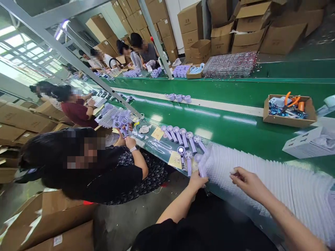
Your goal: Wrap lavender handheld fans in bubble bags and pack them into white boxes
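My left hand (pixel 196 182) is closed around the handle of a lavender handheld fan (pixel 202 170) at the table's front edge. The fan lies against the near end of a long row of bubble-wrap bags (pixel 251 164). Over these bags is my right hand (pixel 244 179), its thumb and fingers drawn together; a whitish spot shows at the fingertips, too small to name. Left of my left hand, two fans (pixel 188 158) lie near a yellow paper note (pixel 175 159). Behind them several lavender fans (pixel 180 135) lie side by side in a row.
At my left a co-worker (pixel 86 164) holds fan parts (pixel 123 123) in both hands. A cardboard box of tools (pixel 289 113) sits across the green table (pixel 230 134), with a white box (pixel 306 141) nearer. A metal post (pixel 104 83) slants over the table. Cartons (pixel 60 216) stand on the floor.
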The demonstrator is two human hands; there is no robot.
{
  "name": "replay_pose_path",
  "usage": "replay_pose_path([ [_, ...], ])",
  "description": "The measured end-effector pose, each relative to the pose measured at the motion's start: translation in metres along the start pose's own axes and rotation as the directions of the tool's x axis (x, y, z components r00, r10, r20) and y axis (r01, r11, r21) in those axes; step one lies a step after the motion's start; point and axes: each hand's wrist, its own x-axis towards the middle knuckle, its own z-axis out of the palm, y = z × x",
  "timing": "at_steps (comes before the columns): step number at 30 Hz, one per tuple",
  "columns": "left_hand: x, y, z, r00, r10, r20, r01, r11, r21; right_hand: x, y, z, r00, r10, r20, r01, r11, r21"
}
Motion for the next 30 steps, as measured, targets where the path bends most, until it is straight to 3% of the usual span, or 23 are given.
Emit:
replay_pose_path([
  [2,-0.017,0.000,-0.007,0.998,-0.040,0.051,0.049,0.981,-0.190,0.004,0.007,0.029,0.985,0.158,0.063,-0.169,0.947,0.272],
  [4,-0.036,0.000,-0.007,0.997,0.014,0.081,0.010,0.957,-0.290,0.014,0.010,0.052,0.957,0.241,0.163,-0.291,0.794,0.534],
  [7,-0.054,0.000,0.000,0.970,0.165,0.176,-0.109,0.952,-0.287,0.033,0.007,0.079,0.937,0.192,0.291,-0.347,0.576,0.740],
  [9,-0.055,0.003,0.001,0.930,0.253,0.265,-0.195,0.954,-0.227,0.041,0.006,0.089,0.938,0.183,0.294,-0.346,0.527,0.776],
  [10,-0.051,0.006,-0.002,0.925,0.287,0.248,-0.243,0.950,-0.196,0.042,0.007,0.091,0.943,0.195,0.271,-0.334,0.526,0.782],
  [12,-0.040,0.015,-0.011,0.934,0.355,0.030,-0.350,0.930,-0.111,0.039,0.012,0.089,0.949,0.213,0.231,-0.310,0.505,0.806],
  [13,-0.033,0.021,-0.016,0.904,0.410,-0.119,-0.417,0.908,-0.042,0.035,0.015,0.086,0.950,0.210,0.229,-0.303,0.465,0.831],
  [14,-0.025,0.027,-0.020,0.844,0.491,-0.216,-0.494,0.868,0.045,0.031,0.018,0.081,0.949,0.192,0.251,-0.309,0.405,0.860],
  [15,-0.018,0.034,-0.022,0.776,0.595,-0.211,-0.579,0.804,0.136,0.027,0.020,0.076,0.944,0.161,0.288,-0.326,0.333,0.885],
  [17,-0.004,0.046,-0.020,0.658,0.752,0.044,-0.738,0.633,0.233,0.021,0.024,0.066,0.928,0.080,0.363,-0.371,0.209,0.905],
  [18,0.004,0.051,-0.017,0.614,0.766,0.193,-0.786,0.571,0.236,0.020,0.025,0.061,0.921,0.042,0.388,-0.389,0.177,0.904],
  [19,0.011,0.057,-0.013,0.590,0.748,0.304,-0.807,0.542,0.234,0.019,0.027,0.057,0.913,0.010,0.408,-0.404,0.157,0.901],
  [22,0.033,0.069,0.002,0.586,0.636,0.502,-0.809,0.496,0.315,0.018,0.032,0.045,0.893,-0.054,0.447,-0.438,0.127,0.890],
  [24,0.044,0.072,0.010,0.553,0.559,0.618,-0.833,0.398,0.385,0.016,0.037,0.036,0.887,-0.068,0.456,-0.446,0.121,0.887],
  [26,0.049,0.073,0.015,0.537,0.508,0.674,-0.844,0.327,0.426,0.012,0.042,0.028,0.895,-0.060,0.443,-0.435,0.112,0.893],
  [30,0.041,0.072,0.022,0.572,0.550,0.609,-0.819,0.345,0.458,0.009,0.046,0.017,0.895,-0.072,0.440,-0.439,0.026,0.898],
])
